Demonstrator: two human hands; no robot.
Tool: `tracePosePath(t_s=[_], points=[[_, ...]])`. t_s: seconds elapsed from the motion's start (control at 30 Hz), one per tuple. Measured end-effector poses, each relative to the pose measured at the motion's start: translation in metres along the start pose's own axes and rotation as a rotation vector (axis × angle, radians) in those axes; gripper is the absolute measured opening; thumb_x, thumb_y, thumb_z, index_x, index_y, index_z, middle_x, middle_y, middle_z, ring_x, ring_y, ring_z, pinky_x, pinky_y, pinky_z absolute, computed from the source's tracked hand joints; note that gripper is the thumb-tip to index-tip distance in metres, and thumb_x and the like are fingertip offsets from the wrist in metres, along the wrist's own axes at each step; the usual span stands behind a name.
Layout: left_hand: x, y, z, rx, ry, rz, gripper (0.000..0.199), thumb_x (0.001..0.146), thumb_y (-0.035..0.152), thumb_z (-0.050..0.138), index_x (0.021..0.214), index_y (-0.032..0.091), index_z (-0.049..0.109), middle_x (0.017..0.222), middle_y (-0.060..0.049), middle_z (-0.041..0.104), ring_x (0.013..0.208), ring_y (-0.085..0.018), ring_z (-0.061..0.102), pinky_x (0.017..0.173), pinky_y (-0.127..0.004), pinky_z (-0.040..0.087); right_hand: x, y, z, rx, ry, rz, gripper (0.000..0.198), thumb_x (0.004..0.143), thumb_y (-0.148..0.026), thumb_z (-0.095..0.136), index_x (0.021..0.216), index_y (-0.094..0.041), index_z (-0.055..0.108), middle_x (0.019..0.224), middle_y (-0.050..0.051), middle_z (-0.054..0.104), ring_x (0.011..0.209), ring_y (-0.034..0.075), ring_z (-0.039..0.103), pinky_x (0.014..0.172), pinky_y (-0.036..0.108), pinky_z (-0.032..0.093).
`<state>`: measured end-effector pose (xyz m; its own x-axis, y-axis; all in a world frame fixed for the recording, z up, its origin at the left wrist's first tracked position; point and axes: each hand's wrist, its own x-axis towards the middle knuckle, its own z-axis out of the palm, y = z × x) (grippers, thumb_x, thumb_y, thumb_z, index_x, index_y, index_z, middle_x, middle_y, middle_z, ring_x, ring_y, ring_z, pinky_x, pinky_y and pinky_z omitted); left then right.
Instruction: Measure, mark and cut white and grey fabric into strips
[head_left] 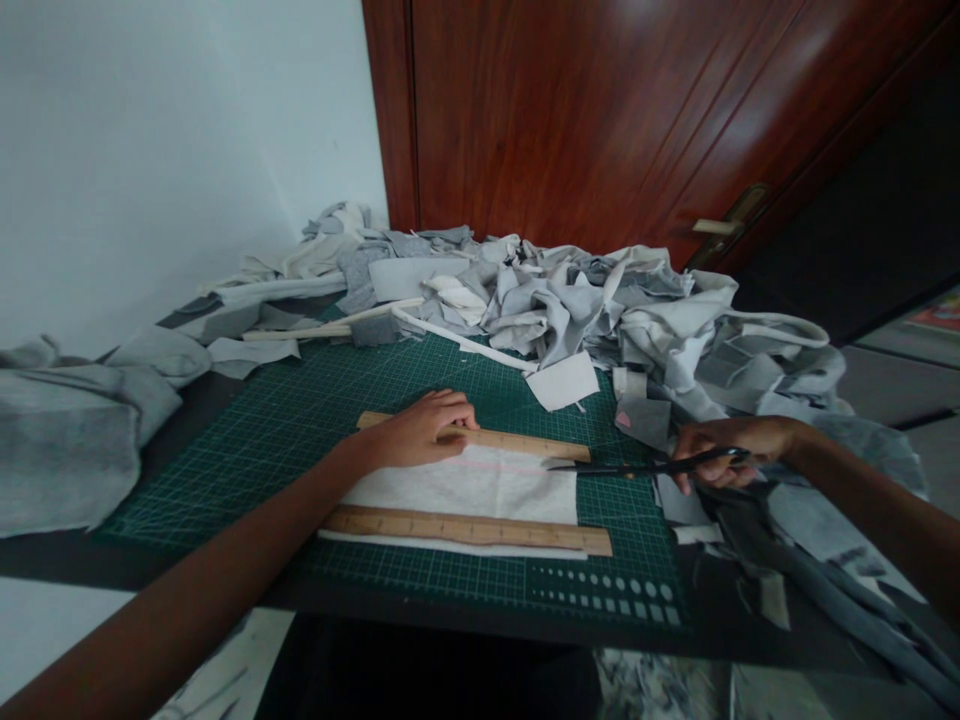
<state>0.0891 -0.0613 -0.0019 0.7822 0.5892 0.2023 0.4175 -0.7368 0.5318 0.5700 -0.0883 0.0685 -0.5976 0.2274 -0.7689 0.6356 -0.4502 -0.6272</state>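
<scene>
Pressing down on the upper ruler and the edge of a pale cloth, the left hand lies with its fingers close together, gripping nothing, apparently to stop both from sliding. The right hand has its fingers wrapped around the handles of black scissors, whose tips reach over the cloth's right side, near a faint pink line that probably serves as a guide. Whether one blade sits beneath the cloth cannot be told. The cloth lies flat on a green cutting mat, while a lower ruler rests along its near edge, perhaps as a weight. Scraps crowd the mat's far side, seemingly pushed back for working room.
</scene>
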Motion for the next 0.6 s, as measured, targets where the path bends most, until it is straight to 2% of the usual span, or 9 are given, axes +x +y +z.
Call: tracePosePath(t_s=[0.3, 0.6], points=[[0.0, 0.002, 0.0, -0.007, 0.004, -0.004, 0.008, 0.092, 0.022, 0.057, 0.099, 0.023, 0.061, 0.105, -0.003, 0.066, 0.105, -0.024, 0.059, 0.1, -0.038, 0.04, -0.003, -0.006, -0.011, -0.072, 0.02, 0.058, 0.04, 0.075, -0.048, 0.083, 0.092, -0.012, 0.075, 0.05, -0.006, 0.044, 0.038, 0.003, 0.03, 0.034, 0.011, 0.026], [-0.001, 0.0, 0.0, -0.007, -0.007, 0.001, 0.009, 0.093, 0.02, 0.058, 0.101, 0.023, 0.061, 0.106, -0.003, 0.065, 0.105, -0.024, 0.059, 0.097, -0.038, 0.038, 0.003, 0.005, -0.01, -0.015, 0.001, 0.04, 0.033, 0.076, -0.042, 0.082, 0.087, -0.013, 0.071, 0.053, -0.008, 0.04, 0.042, 0.003, 0.029, 0.034, 0.011, 0.027]])
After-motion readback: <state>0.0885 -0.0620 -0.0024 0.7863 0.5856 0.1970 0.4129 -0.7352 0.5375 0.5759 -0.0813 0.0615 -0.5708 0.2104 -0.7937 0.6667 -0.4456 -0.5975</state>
